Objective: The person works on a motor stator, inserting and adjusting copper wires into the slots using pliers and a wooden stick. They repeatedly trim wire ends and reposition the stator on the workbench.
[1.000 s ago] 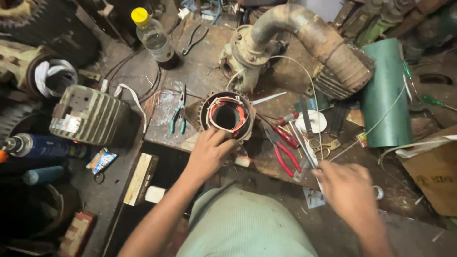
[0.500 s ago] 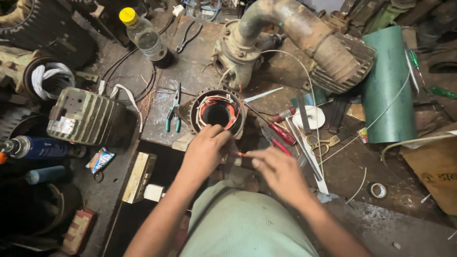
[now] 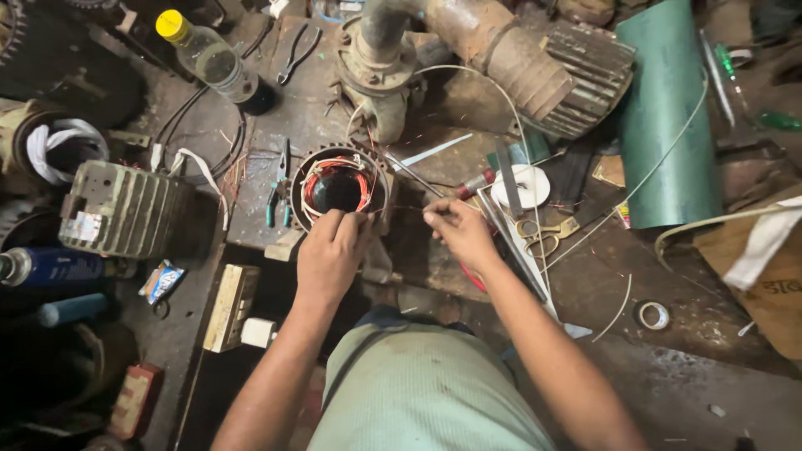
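Copper-wound stator (image 3: 338, 188) sits at centre frame on the worktop (image 3: 668, 351); it looks heavy and rigid, its windings delicate. Left hand (image 3: 330, 250) grips its near rim, best held there. Right hand (image 3: 459, 232) fingers pinch a thin wire (image 3: 405, 207).

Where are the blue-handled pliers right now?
In the head view, the blue-handled pliers lie left of centre on the bench, just left of the motor stator that the left hand grips.

Motor repair workshop: pump motor (image 3: 501, 58), pliers (image 3: 278, 188).
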`<state>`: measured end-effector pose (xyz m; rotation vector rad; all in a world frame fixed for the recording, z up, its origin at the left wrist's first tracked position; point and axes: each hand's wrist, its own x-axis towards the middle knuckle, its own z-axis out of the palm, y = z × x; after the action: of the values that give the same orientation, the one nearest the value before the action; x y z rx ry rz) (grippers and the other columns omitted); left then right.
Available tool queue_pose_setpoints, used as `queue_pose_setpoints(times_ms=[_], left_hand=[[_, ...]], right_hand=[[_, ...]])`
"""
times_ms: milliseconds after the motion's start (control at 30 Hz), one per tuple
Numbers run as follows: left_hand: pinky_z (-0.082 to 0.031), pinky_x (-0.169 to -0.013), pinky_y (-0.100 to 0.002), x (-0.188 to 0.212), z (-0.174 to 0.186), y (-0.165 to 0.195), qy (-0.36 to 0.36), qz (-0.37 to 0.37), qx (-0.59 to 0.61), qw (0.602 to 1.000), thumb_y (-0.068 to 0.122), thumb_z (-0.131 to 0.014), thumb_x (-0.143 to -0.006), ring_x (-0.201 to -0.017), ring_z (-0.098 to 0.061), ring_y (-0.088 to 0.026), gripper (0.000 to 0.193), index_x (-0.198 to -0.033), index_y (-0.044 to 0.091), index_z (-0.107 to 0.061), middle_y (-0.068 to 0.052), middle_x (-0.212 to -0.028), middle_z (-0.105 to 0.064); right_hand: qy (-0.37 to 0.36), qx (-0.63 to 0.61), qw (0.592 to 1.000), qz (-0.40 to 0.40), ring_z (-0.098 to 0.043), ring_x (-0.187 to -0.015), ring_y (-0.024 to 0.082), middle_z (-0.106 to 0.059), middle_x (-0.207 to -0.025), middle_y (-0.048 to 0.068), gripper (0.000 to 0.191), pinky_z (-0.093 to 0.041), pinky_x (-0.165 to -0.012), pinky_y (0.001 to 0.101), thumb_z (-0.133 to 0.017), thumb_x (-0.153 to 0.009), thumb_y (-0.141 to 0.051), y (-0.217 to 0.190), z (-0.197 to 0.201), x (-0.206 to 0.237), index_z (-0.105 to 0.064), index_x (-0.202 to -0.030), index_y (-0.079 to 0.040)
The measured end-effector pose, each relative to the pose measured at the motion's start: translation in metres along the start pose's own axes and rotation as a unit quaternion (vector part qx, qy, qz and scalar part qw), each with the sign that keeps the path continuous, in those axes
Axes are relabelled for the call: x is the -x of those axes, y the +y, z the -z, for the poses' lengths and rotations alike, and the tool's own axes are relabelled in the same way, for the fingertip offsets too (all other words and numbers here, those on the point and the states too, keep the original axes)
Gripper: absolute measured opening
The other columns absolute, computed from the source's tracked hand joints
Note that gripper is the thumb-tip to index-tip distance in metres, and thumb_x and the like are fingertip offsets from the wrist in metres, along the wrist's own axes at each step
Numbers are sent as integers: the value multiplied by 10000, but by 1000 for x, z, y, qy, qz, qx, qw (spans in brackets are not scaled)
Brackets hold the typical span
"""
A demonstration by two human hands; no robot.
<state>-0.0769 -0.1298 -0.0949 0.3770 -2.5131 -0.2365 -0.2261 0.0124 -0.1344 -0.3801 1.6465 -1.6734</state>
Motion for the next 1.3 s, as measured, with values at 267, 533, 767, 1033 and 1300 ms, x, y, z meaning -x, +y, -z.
queue_pose_setpoints(times_ms=[267,533,767,1033,1300], left_hand=[[-480,-533,-401,-23,-15,9,10,31,-96,995,302,-813,-897,-613,-603,-271,401,-689,111,-528,-80,-713,-531],[-485,-518,-406,-29,-23,10,23,87,-96,991,266,-797,-896,-614,-615,-283,370,-703,108,-524,-80,-731,-547],[-489,-540,-422,-20,-20,9,30,95,-52,994,289,-805,-887,-649,-614,-308,360,-742,97,-538,-92,-757,-548],[-505,-637,-445,-12,17,-2,-52,87,96,990,307,-782,-884,-774,-633,-364,303,-913,66,-602,-126,-873,-591],[-421,-885,-508,-56,-4,-13,11,57,38,998,397,-796,-800,-1058,-550,-398,424,-1050,73,-685,-160,-1113,-610]], right_hand=[[-26,40,996,79,-580,-721,34,-687,-863,-46,145,-472,-635,199,-726,-953,-125,-16,17,-23,-695,-1086,-75],[-56,-47,996,-46,-561,-700,63,-628,-802,-27,110,-465,-637,224,-720,-966,-142,-10,26,-24,-672,-1036,-72],[-248,-127,956,96,-597,-838,86,-615,-986,-17,116,-499,-762,242,-701,-1010,-164,-1,42,-6,-614,-981,-93],[-258,179,918,241,-740,-950,194,-731,-996,53,126,-583,-851,320,-777,-874,-120,-17,39,53,-678,-935,-71],[43,330,900,281,-713,-1122,278,-720,-1193,122,230,-531,-978,379,-635,-1011,-151,-68,35,73,-666,-1219,-57]])
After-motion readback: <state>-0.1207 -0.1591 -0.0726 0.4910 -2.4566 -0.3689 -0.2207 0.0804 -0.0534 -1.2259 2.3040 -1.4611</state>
